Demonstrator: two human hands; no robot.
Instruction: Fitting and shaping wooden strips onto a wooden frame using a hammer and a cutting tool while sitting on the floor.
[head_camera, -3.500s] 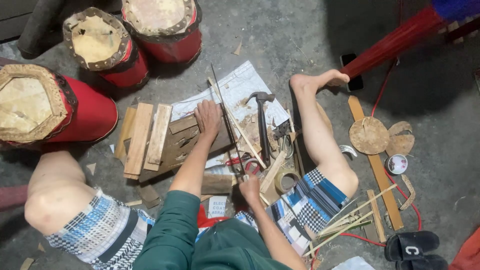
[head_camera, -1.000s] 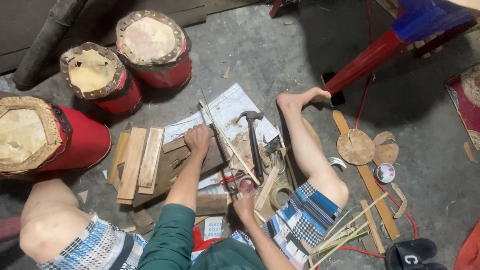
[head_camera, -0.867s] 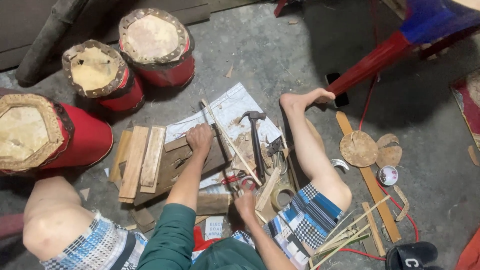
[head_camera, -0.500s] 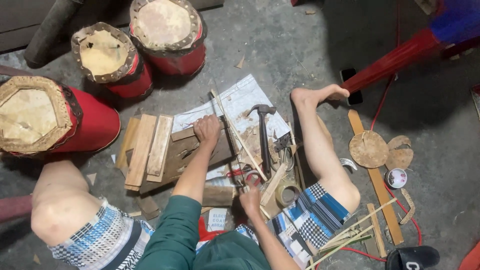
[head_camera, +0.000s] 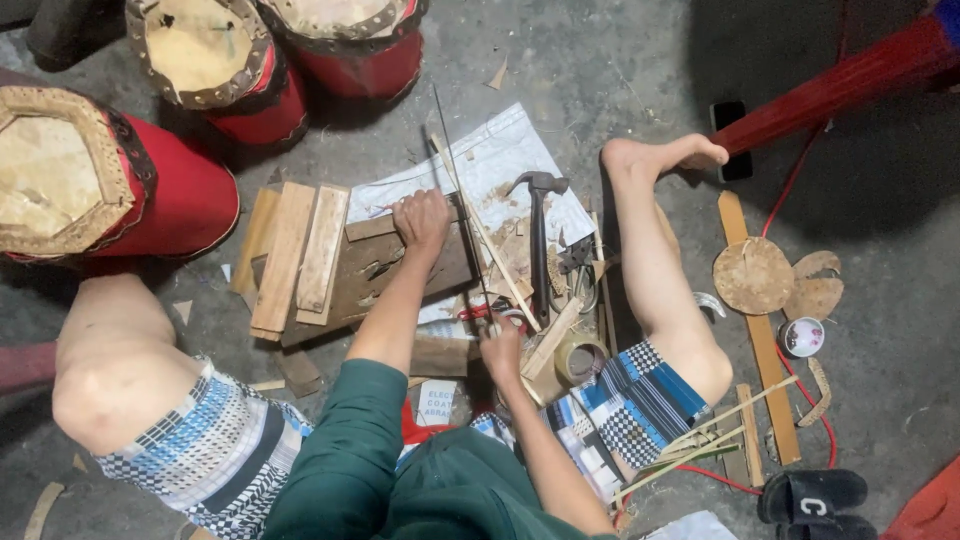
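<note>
Left hand (head_camera: 422, 217) unmoved on wooden board (head_camera: 400, 268); right hand (head_camera: 500, 346) likewise.

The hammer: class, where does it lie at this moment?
In the head view the hammer lies on the white sheet at centre, just right of the left hand, left of the person's bare shin, head pointing away.

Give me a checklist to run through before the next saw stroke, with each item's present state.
1. Left hand pressing on the wooden board: ok.
2. Right hand gripping the thin saw at its handle: ok.
3. Left-hand fingers beside the blade, apart from it: cannot tell, they are very close.
4. Hammer lying off the blade's line: ok.
5. Bare right foot away from the blade: ok.
6. Floor around the board tidy: not ok, wood scraps and a tape roll crowd the right hand.
</note>
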